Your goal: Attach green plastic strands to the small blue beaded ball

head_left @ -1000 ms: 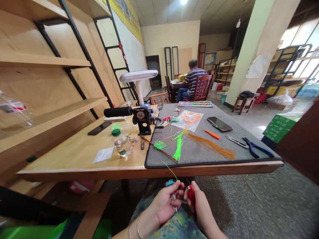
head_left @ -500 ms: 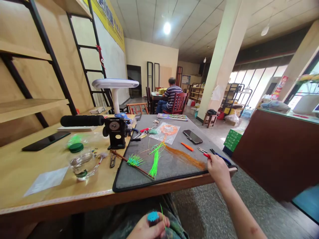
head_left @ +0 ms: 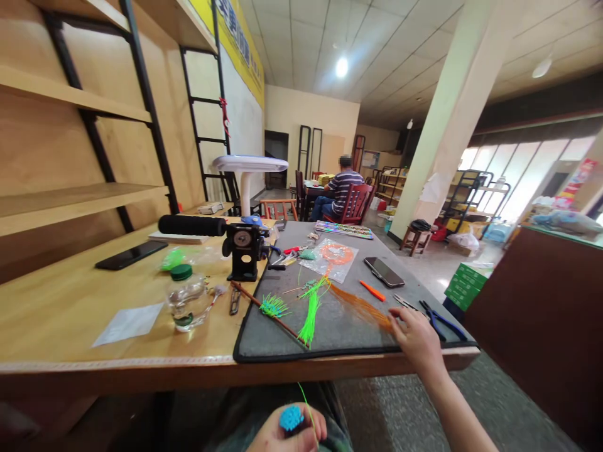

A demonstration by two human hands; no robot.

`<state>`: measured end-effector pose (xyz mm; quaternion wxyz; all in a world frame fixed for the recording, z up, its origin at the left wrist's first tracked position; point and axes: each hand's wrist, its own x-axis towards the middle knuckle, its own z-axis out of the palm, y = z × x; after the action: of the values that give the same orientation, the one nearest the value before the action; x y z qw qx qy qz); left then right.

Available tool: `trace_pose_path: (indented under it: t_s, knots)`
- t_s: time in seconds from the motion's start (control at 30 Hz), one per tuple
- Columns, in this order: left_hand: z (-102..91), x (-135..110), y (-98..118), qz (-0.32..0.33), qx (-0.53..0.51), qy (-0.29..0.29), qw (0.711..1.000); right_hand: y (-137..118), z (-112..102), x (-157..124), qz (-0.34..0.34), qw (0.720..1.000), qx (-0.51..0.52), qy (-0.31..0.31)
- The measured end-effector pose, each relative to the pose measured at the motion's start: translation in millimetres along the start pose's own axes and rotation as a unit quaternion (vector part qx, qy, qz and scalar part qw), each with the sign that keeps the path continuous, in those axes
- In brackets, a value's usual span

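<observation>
In my left hand [head_left: 292, 433], low over my lap, is a round bright-blue cluster [head_left: 291, 417] on a dark base. A thin green strand [head_left: 305, 402] sticks up beside it, between the fingers. My right hand [head_left: 417, 339] is above the grey mat [head_left: 348, 333] near its right front corner. Its fingertips are closed at the loose end of a bundle of orange-brown strands [head_left: 360, 302]. Metal tool tips [head_left: 404, 302] show behind that hand; the rest is hidden. Blue-handled pliers [head_left: 441, 320] lie to its right.
On the mat are a bright-green bundle [head_left: 309, 319], a brown stick [head_left: 287, 329] with a green-blue tuft [head_left: 273, 306], an orange tool [head_left: 372, 290] and a phone [head_left: 384, 272]. A water jar [head_left: 186, 304] and black clamp stand [head_left: 244, 254] stand left. A seated person [head_left: 346, 185] is farther back.
The view has swung left, so the table appears shifted right. My right hand has let go of the red-handled tool and moved to the orange-brown strands. My left hand keeps the blue cluster.
</observation>
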<state>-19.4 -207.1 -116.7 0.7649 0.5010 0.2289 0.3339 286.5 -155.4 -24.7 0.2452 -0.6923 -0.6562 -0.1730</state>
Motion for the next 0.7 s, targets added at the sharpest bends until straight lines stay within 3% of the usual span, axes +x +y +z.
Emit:
trace_pose_path:
  t_s: [0.13, 0.33, 0.43, 0.53, 0.7]
  knots:
    - [2.8, -5.2, 13.6, 0.001, -0.071, 0.056, 0.996, -47.0, 8.7, 9.7, -0.116, 0.984, 0.137, 0.014]
    - [0.5, -10.8, 20.3, 0.014, -0.115, 0.067, 0.991, -97.6, 14.6, 28.6, -0.178, 0.972, 0.147, -0.042]
    - [1.0, -13.6, 22.0, 0.006, -0.141, 0.071, 0.987, -98.4, 8.9, 18.9, -0.167, 0.976, 0.137, -0.042]
    - [4.0, -17.0, 25.4, -0.012, -0.152, 0.108, 0.982, -86.8, -0.5, -8.5, -0.158, 0.975, 0.154, -0.015]
    - [8.5, -17.5, 28.5, -0.03, -0.144, 0.142, 0.979, -68.8, -10.0, -58.5, -0.234, 0.957, 0.173, 0.014]
